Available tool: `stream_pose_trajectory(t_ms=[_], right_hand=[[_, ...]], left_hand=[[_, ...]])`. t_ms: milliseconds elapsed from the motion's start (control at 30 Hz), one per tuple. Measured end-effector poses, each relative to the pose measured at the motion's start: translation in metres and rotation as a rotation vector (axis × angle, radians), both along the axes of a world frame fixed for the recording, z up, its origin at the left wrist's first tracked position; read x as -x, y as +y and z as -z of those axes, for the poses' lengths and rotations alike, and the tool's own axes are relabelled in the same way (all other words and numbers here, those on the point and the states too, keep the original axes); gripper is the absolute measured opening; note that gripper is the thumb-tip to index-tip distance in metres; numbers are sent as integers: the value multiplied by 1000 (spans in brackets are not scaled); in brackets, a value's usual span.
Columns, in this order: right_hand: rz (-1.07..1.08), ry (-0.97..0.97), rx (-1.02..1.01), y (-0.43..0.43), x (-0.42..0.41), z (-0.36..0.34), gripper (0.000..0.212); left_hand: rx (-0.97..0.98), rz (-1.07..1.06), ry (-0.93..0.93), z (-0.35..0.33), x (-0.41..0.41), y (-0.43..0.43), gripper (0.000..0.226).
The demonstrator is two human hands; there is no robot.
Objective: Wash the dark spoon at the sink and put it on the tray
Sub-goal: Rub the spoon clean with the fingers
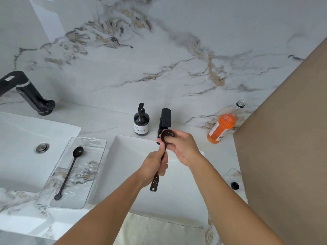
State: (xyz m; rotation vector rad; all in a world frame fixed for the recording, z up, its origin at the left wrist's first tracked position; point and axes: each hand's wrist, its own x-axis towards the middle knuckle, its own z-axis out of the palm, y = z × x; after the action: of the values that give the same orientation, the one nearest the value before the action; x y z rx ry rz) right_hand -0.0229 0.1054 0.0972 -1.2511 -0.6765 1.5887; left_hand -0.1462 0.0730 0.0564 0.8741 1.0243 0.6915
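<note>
I hold a dark spoon over the white sink, just under the black faucet. My left hand grips its handle near the middle; the perforated handle end sticks out below my fist. My right hand wraps around the round bowl, thumb inside it. No running water is visible. A clear tray lies on the counter left of the sink, with another long thin dark spoon lying in it amid water drops.
A black pump bottle stands behind the sink, left of the faucet. An orange bottle stands at the back right. A second sink with its own black faucet is at the far left. A brown panel borders the right.
</note>
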Motion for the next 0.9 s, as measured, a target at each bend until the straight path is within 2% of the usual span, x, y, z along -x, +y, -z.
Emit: stream_pose_trajectory(t_ms=[67, 200, 333, 467, 667, 900], right_hand=[[12, -119, -103, 2, 3, -14, 28], [56, -264, -213, 5, -4, -36, 32], [72, -424, -325, 12, -10, -57, 29], [187, -551, -449, 25, -20, -97, 34], [59, -651, -609, 24, -20, -136, 25], [-183, -537, -712, 15, -33, -166, 32]], left_hand=[[-47, 14, -61, -8, -1, 8, 69], [-144, -6, -205, -24, -5, 22, 45], [-303, 37, -52, -25, -5, 28, 46], [-384, 126, 101, -7, 3, 21, 28], [-390, 154, 24, -21, 3, 33, 20], [-357, 214, 14, -39, 14, 49, 26]])
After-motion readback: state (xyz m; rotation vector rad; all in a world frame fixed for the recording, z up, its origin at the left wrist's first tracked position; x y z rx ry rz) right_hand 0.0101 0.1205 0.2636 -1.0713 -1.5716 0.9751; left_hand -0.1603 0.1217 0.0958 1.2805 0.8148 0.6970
